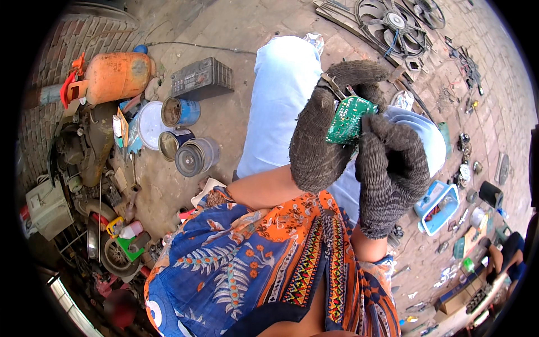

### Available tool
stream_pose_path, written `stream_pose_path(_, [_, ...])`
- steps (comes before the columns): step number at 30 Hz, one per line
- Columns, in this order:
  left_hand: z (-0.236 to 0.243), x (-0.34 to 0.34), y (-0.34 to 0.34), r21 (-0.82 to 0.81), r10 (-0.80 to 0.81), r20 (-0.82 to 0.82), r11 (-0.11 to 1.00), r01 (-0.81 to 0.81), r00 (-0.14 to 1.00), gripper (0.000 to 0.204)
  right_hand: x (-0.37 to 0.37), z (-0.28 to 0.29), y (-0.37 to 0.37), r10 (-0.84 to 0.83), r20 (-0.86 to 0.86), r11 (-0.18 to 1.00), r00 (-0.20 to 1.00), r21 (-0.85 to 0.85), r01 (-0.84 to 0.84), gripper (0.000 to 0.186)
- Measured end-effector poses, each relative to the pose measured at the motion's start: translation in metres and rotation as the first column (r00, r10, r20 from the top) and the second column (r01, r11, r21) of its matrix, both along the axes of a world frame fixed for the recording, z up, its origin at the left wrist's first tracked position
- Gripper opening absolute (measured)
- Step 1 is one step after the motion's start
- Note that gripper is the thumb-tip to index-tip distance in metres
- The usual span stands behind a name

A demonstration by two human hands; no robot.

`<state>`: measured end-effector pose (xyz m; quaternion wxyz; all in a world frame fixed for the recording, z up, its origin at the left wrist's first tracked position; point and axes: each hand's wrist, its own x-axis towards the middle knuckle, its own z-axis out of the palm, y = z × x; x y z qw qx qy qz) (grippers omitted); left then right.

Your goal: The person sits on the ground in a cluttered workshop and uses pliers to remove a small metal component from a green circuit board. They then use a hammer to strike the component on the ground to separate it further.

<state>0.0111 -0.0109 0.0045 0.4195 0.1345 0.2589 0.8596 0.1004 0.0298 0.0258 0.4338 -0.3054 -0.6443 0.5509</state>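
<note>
The gloves [317,143] are rough matt knit, the circuit board [348,119] glossy, the gas cylinder [117,77] scuffed metal.

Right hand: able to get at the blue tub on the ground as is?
Probably yes: the blue tub sits just to the right of the right hand in this view, with nothing obvious between. But that hand is busy at the green circuit board, and depth is hard to judge.

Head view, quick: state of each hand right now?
Left hand: closed, holding the green circuit board.
Right hand: curled at the board's edge; grip cannot be told.
</note>
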Motion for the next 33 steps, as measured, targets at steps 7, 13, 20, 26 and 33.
stream_pose_path(7, [0.001, -0.002, 0.001, 0.004, 0.012, -0.011, 1.0, -0.012, 1.0, 0.076, 0.005, 0.0, -0.006, 0.08, 0.013, 0.997, 0.997, -0.009, -0.08, 0.023])
stream_pose_path(13, [0.002, -0.003, 0.002, 0.008, 0.021, -0.019, 1.0, -0.021, 1.0, 0.075, 0.002, -0.01, -0.005, 0.129, 0.011, 0.981, 0.992, 0.144, -0.129, 0.022])
stream_pose_path(20, [0.003, -0.001, 0.003, 0.017, 0.018, -0.016, 1.0, -0.018, 1.0, 0.073, 0.002, -0.007, -0.003, 0.058, 0.024, 0.996, 0.998, 0.067, -0.06, 0.024])
stream_pose_path(26, [0.002, -0.006, 0.0, 0.016, 0.033, -0.018, 0.999, -0.033, 0.999, 0.071, 0.002, -0.006, 0.002, 0.043, -0.03, 0.999, 0.999, -0.007, -0.043, 0.023])
stream_pose_path(33, [0.003, -0.003, 0.001, 0.021, 0.03, -0.008, 0.999, -0.03, 1.0, 0.069, 0.005, -0.008, 0.002, 0.13, -0.021, 0.988, 0.991, 0.085, -0.128, 0.023])
